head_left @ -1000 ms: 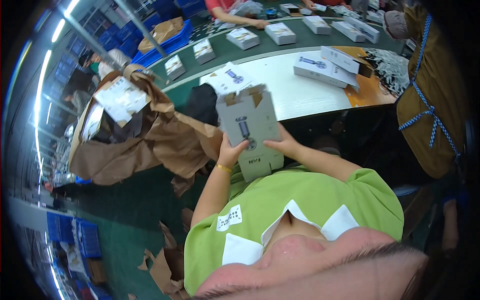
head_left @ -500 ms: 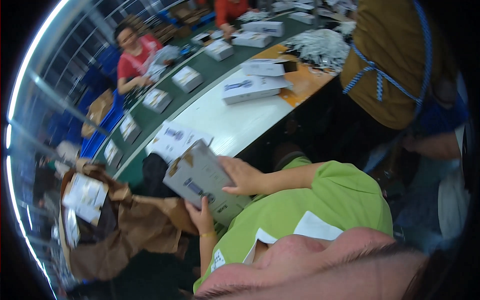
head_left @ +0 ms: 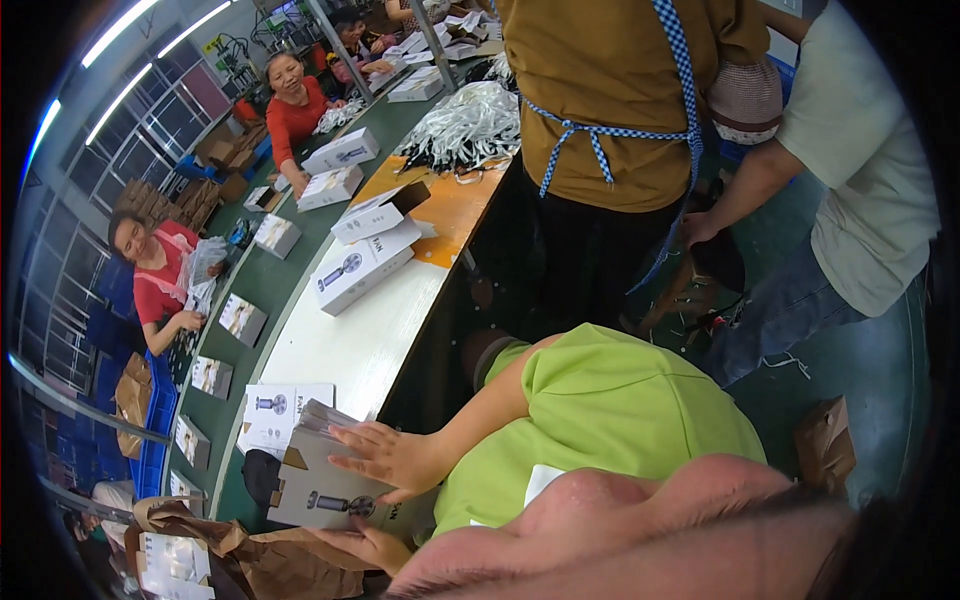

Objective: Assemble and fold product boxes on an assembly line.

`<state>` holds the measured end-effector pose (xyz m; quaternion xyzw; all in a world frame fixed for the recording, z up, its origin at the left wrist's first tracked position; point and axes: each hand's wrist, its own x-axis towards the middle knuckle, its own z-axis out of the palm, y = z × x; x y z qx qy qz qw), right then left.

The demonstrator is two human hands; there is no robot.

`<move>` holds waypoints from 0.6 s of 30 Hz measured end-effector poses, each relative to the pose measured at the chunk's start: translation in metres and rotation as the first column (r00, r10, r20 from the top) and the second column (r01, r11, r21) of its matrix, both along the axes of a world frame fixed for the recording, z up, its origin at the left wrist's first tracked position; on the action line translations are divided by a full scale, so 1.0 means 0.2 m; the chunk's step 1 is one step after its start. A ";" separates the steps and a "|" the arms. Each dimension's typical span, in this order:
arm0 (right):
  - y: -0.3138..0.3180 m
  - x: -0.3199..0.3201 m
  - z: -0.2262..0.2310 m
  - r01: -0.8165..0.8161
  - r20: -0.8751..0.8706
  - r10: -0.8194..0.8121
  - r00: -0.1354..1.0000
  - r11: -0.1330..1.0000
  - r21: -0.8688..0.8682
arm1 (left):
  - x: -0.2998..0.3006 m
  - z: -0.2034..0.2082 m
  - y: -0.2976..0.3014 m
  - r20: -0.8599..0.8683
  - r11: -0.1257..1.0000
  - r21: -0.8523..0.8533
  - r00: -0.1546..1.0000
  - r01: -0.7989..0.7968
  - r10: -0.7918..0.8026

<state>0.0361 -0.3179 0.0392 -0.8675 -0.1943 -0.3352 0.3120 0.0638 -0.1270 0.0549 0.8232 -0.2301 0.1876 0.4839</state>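
A stack of flattened white cartons, printed with a dark fan picture, stands tilted against my green shirt. My left hand holds it from below, the thumb on the printed face and the other fingers hidden behind. On the upper part of that face my right hand lies with fingers spread. Layered carton edges show along the top of the stack. Just beyond, another flat printed carton rests on the white tabletop.
A green conveyor carries several small boxes past the table. An open box lies on a closed one. A brown paper-lined container stands at lower left. Co-workers stand across the belt; a person in a brown top is close by.
The view has swung, so the table and people sit differently in it. My right hand has shifted from the stack's side edge onto its printed face, fingers spreading.
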 end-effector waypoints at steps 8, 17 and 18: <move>-0.11 0.01 0.17 -0.112 -0.209 0.211 0.955 0.909 0.402 | -0.10 0.45 0.08 -0.228 0.833 0.543 0.973 0.104 0.028; -0.24 0.02 0.31 -0.164 -0.071 0.572 0.818 0.348 0.923 | -0.22 0.48 -0.22 -0.413 0.862 0.378 0.895 0.337 -0.169; -0.26 0.03 0.30 -0.150 -0.104 0.608 0.787 0.352 0.924 | -0.22 0.48 -0.23 -0.415 0.863 0.377 0.894 0.337 -0.168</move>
